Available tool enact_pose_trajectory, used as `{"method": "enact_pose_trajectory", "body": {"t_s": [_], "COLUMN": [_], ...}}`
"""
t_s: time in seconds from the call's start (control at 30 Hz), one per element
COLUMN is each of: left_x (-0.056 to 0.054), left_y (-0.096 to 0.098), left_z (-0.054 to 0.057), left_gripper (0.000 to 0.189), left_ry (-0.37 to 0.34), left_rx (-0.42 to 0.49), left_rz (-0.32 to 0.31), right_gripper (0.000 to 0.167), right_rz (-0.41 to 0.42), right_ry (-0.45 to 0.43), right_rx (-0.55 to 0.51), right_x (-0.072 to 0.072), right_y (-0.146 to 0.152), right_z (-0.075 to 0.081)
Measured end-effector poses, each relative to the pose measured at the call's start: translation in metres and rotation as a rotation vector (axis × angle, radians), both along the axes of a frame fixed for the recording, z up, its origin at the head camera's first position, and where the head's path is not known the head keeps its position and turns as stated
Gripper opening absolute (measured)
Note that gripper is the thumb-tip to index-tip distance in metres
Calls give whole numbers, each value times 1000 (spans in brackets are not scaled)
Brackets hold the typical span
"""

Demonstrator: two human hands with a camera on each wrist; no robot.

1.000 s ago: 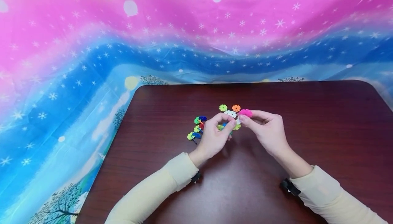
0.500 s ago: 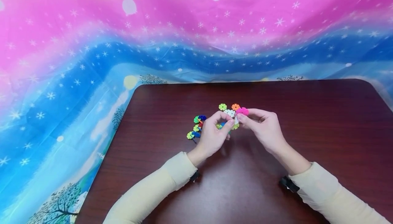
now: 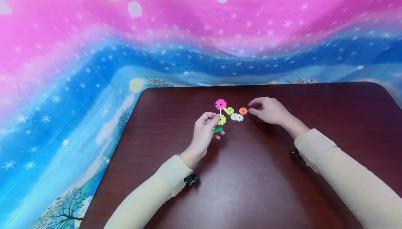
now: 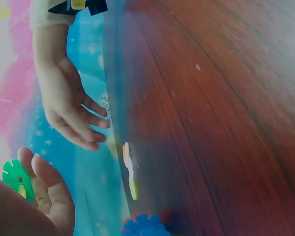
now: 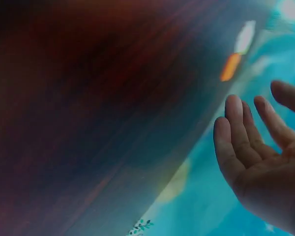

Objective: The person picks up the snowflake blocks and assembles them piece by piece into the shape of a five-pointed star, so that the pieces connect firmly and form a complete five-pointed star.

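My left hand (image 3: 202,131) pinches a cluster of joined, notched plastic snowflake discs beside its thumb. A pink disc (image 3: 221,104) tops the cluster, with a white disc edge-on beneath it and a yellow-green disc (image 3: 222,119) lower down. Part of the cluster is hidden by the hand; a green disc (image 3: 217,129) shows under the fingers. My right hand (image 3: 268,111) holds nothing, its fingertips close to the right of a loose orange disc (image 3: 243,111). In the right wrist view its fingers (image 5: 233,128) are spread and loosely bent.
White discs (image 3: 239,117) and another yellow-green disc (image 3: 230,110) lie near the orange one. The dark wooden table (image 3: 251,173) ends at a far edge before a pink and blue snowflake cloth (image 3: 201,40). A blue disc (image 4: 145,225) shows low in the left wrist view.
My right hand has let go of the pink disc, which now stands on the cluster, and has moved right and away. My left hand has shifted left with the cluster, which is turned differently.
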State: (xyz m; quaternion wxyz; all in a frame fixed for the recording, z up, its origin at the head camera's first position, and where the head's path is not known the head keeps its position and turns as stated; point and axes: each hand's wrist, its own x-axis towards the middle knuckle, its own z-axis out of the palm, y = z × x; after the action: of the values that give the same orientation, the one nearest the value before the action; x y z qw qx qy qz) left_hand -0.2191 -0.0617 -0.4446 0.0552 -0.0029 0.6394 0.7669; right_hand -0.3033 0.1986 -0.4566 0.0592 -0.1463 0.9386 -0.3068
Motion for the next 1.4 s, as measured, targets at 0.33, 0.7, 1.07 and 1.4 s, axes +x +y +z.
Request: {"method": "enact_pose_trajectory", "body": {"t_s": [0.33, 0.7, 1.07, 1.4], "left_x": [-1, -5, 0, 7], "left_y": [0, 3, 7, 19], "left_z": [-6, -5, -1, -2], "left_gripper": [14, 16, 13, 13], "left_ry": [-32, -20, 0, 33], "left_rx": [43, 19, -12, -12], "left_rz": [-28, -77, -89, -141], "right_gripper": [40, 18, 25, 29], "right_rz": [166, 44, -53, -132], "right_ry": [63, -51, -131, -113], "right_rx": [329, -88, -666, -786], "right_x": [-24, -14, 63, 90], "right_y": [-6, 1, -23, -32], "right_z": [-12, -12, 25, 27]}}
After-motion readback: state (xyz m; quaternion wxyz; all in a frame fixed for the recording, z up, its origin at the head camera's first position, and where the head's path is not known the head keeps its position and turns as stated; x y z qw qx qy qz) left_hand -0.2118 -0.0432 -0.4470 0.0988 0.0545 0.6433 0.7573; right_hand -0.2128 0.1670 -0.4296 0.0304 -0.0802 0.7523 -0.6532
